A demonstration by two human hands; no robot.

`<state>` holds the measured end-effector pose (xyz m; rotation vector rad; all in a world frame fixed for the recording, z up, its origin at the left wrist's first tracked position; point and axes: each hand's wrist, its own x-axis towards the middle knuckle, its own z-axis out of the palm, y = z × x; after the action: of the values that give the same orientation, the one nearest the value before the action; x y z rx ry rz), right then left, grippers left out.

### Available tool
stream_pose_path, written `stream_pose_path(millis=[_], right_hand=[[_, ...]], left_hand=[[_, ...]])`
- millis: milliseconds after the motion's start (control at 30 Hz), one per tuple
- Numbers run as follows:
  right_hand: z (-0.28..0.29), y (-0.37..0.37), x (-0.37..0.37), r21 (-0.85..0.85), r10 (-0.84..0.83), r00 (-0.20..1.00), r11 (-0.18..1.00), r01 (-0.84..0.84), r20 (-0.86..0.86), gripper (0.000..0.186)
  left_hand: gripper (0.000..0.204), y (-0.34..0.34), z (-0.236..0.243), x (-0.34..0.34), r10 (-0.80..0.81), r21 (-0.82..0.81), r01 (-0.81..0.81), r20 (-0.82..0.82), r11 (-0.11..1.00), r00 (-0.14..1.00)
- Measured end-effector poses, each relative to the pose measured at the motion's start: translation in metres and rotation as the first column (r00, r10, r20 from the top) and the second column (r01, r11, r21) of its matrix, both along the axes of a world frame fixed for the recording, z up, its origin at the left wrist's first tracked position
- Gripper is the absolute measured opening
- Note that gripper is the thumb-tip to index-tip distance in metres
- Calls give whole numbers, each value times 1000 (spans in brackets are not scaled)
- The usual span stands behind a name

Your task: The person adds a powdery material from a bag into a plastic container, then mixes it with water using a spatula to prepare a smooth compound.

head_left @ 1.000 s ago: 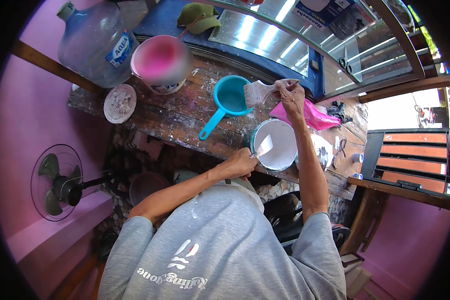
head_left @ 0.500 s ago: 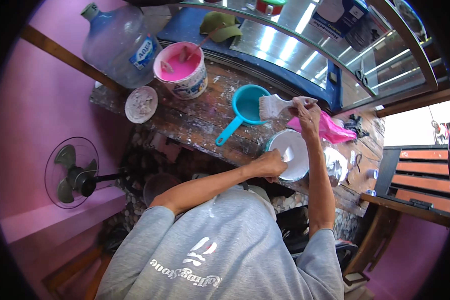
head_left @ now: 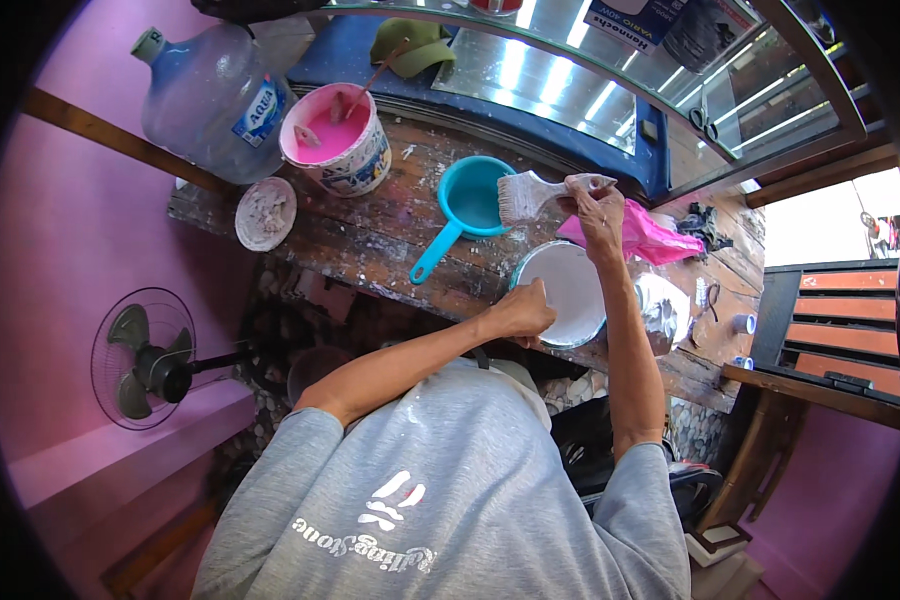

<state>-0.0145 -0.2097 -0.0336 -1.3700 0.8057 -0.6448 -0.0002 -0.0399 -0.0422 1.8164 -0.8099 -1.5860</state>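
Note:
My right hand is closed round the handle of a wide paintbrush, its whitish bristles pointing left. The brush is held above the table, just right of a turquoise dipper. My left hand is closed at the near left rim of a round bucket, whitish inside; its fingertips are partly hidden. Farther left stands a patterned white bucket with bright pink paint and a stick in it. A round, paint-crusted lid or dish sits at the table's left end.
Behind the paint-stained wooden table runs a glass display case. A large water jug and a green cap are at the back left. Pink plastic and a white bag lie right. A fan is lower left.
The view has shifted slightly, so most things sit farther left. The brush stays raised in my right hand, and my left hand remains at the bucket's rim.

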Motion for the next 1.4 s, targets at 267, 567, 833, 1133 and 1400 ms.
stream_pose_path(millis=[267, 567, 833, 1133, 1400], right_hand=[[-23, -2, -2, 0, 41, 998, 999, -41, -41, 24], [-14, 3, 11, -12, 5, 1000, 1000, -5, -4, 22], [-32, 2, 26, -119, -26, 996, 993, 15, -90, 23], [-41, -5, 21, -327, -70, 980, 945, 6, -184, 26], [-37, -13, 15, -555, -183, 953, 832, 18, -243, 30]], left_hand=[[49, 26, -17, -13, 64, -281, 114, 554, 953, 830], [86, 59, 0, 95, 383, -389, -81, 810, 918, 444], [136, 8, -73, 150, 182, -218, 16, 855, 976, 486], [141, 13, -62, 156, 93, -114, 19, 887, 993, 453], [140, 8, -61, 155, 40, -53, 24, 918, 998, 394]])
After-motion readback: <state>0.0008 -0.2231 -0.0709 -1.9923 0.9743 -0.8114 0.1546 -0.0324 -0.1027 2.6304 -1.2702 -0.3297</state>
